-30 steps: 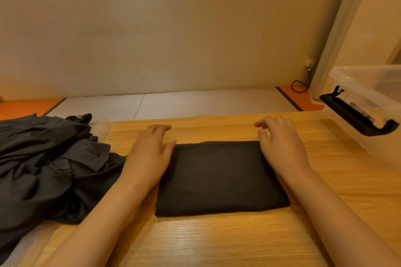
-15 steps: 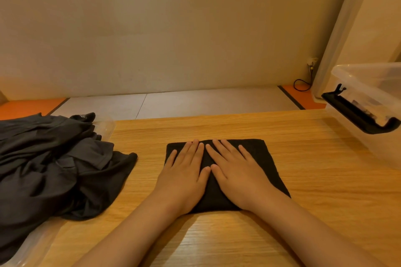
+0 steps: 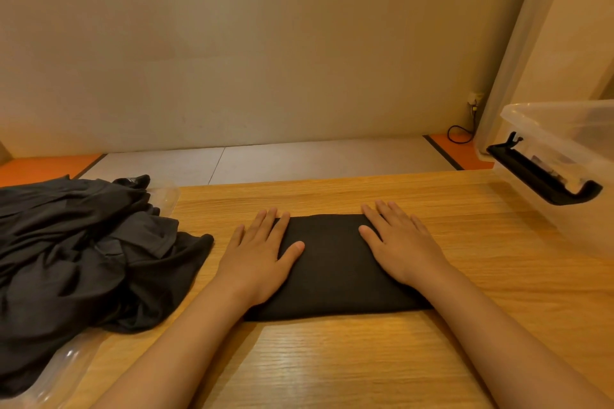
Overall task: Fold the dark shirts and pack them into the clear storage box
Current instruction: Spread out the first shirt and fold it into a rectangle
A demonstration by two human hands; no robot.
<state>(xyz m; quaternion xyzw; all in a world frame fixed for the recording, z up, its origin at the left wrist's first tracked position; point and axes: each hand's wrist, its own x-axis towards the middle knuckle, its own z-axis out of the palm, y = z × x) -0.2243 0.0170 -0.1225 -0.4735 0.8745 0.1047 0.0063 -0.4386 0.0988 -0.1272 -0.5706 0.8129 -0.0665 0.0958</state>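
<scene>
A dark shirt folded into a flat rectangle (image 3: 332,269) lies in the middle of the wooden table (image 3: 365,359). My left hand (image 3: 259,256) presses flat on its left end, fingers straight and spread. My right hand (image 3: 402,242) presses flat on its right end in the same way. A loose heap of dark shirts (image 3: 76,266) sits at the table's left. The clear storage box (image 3: 564,156) stands at the right edge, lid off, with a black latch handle (image 3: 541,176) sticking out toward me.
Crumpled clear plastic wrapping (image 3: 59,372) lies under the heap of shirts. Beyond the table's far edge are a grey and orange floor, a plain wall and a black cable (image 3: 460,134) at a wall socket.
Both hands went from the shirt's far corners to its middle, side by side. They have now slid apart to its left and right ends, staying flat on the cloth.
</scene>
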